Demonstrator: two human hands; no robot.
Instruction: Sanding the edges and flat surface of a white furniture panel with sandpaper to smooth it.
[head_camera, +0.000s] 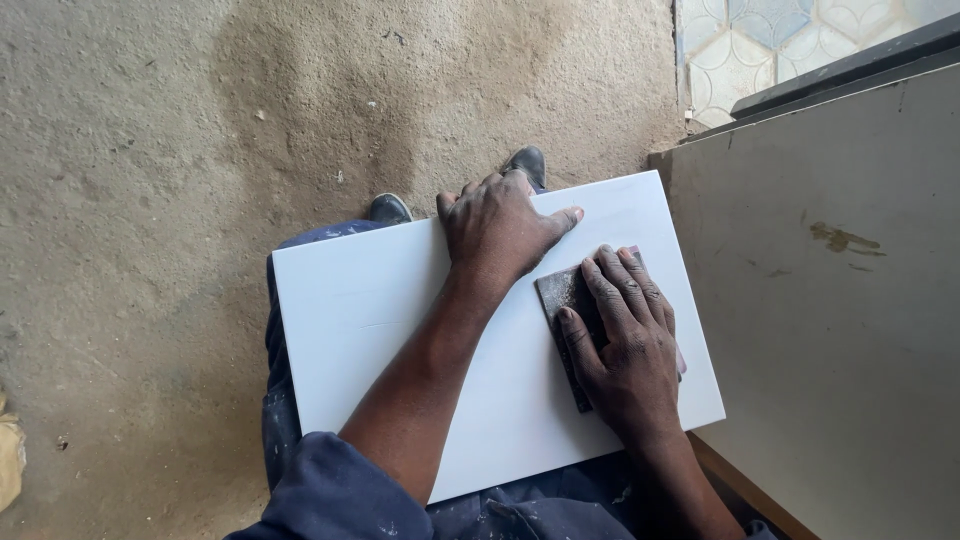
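White board (400, 330) flat on lap; left hand (495, 230) clamps far edge. Right hand (625, 345) presses dark sanding pad (565, 295) flat near right edge. Board probably stiff, smooth, slippery; hold by edges.

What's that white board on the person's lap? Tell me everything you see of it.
The white board is a flat, smooth rectangular panel, matte, with crisp edges. It lies across the person's lap, slightly tilted in view. The left hand grips its far edge; the right hand presses a dark sanding sheet flat on its right part. Its right corner lies close to a grey panel.
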